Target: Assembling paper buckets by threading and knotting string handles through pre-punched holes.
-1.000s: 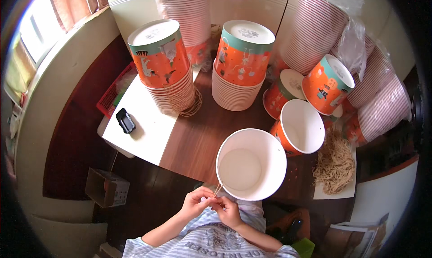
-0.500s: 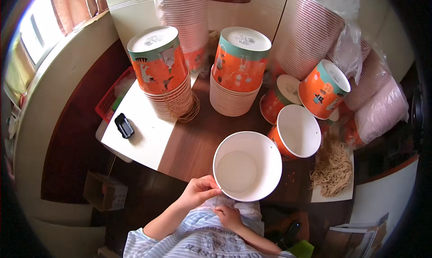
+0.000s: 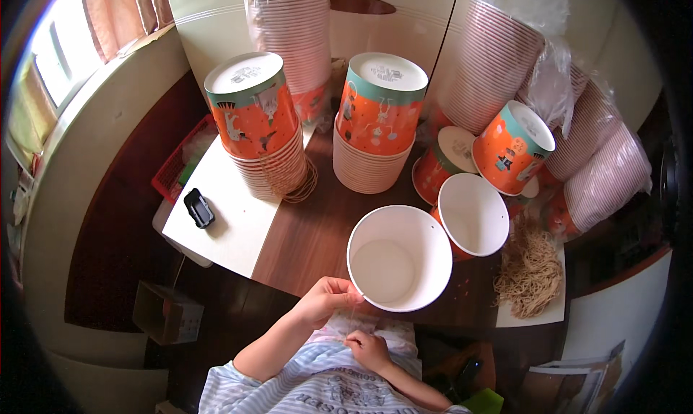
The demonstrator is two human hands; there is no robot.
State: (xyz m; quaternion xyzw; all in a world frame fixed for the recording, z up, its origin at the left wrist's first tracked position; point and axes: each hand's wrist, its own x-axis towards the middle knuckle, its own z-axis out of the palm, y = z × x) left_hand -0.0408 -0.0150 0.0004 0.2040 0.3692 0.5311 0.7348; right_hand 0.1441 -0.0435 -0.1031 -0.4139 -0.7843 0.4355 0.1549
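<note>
Your left hand (image 3: pixel 325 302) pinches the white-lined tub (image 3: pixel 399 259) by its edge, between seven and eight o'clock; the tub is at that hand's two o'clock. Your right hand (image 3: pixel 369 350), fingers curled, is toward the tub's six o'clock; its hold I cannot tell.

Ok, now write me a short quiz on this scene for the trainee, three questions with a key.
1. Which hand has its fingertips at the rim of the nearest bucket?
2. True or false: the pile of brown twine lies to the left of that bucket.
3. Fill in the colour: the small black container sits on a ____ surface.

Key:
1. The left hand.
2. False; it lies to the right.
3. White.
</note>
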